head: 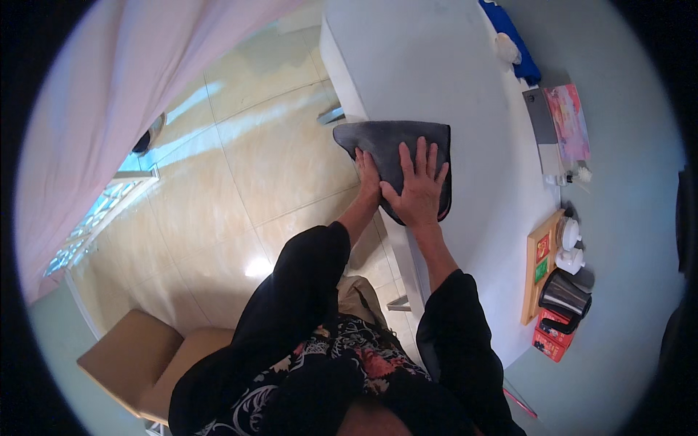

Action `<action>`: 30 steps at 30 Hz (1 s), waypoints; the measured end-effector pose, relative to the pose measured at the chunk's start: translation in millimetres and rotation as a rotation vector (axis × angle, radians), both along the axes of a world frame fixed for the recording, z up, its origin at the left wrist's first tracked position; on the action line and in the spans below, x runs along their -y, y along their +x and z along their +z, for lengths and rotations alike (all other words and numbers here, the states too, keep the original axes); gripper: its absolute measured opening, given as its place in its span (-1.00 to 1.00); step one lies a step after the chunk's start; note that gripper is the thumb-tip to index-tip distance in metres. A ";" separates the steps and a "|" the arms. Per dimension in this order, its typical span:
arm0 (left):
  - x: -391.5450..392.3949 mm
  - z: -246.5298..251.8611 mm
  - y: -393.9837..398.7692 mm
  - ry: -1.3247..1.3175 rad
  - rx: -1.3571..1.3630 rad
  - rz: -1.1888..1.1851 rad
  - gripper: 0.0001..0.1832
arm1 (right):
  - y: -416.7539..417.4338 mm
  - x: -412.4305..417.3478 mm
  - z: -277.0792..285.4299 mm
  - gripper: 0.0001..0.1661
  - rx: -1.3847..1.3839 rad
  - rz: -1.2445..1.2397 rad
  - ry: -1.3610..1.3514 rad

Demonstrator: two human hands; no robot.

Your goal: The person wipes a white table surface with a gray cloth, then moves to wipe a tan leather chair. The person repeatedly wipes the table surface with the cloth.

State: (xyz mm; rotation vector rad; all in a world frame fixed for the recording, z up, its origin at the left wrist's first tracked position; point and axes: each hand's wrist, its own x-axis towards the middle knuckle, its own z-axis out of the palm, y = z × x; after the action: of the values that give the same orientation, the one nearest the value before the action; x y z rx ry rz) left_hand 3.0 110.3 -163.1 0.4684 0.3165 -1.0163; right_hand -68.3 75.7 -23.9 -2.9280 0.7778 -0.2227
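Observation:
A dark grey cloth (392,139) with black edging lies on the white table (469,92), and its left corner reaches out past the table's near edge. My right hand (420,191) rests flat on the cloth with its fingers spread. Beside it, my left hand (369,174) touches the cloth's left side at the table edge, fingers extended. Part of that hand's palm is turned from view. Neither hand visibly grips the cloth.
Along the wall side of the table are a wooden tray (531,283), white-lidded jars (570,260), a dark pitcher (561,297), red boxes (552,338), a pink box (568,122) and a blue cloth (510,32). A brown chair (136,359) stands behind at left; a pink curtain (109,109) hangs there.

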 end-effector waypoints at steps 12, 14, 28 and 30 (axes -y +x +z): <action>29.2 52.0 155.1 0.293 0.323 0.070 -0.41 | 152.3 54.7 -1.1 -0.10 0.140 0.040 0.055; 32.8 57.3 193.2 0.319 0.381 0.048 -0.39 | 177.3 61.2 -6.1 -0.15 0.168 0.018 0.060; 67.7 92.5 320.5 0.718 0.982 -0.030 -0.53 | 264.7 97.8 5.4 -0.22 0.236 -0.147 0.130; 73.8 98.7 338.1 0.753 1.140 -0.089 -0.58 | 279.7 108.3 6.5 -0.22 0.233 -0.184 0.128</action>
State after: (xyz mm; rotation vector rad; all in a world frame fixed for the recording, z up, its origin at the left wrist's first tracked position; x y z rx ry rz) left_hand 341.1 36.5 -64.4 1.6513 -0.3810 -0.5446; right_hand 211.3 -32.6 -17.4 -2.6497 0.9830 -0.4987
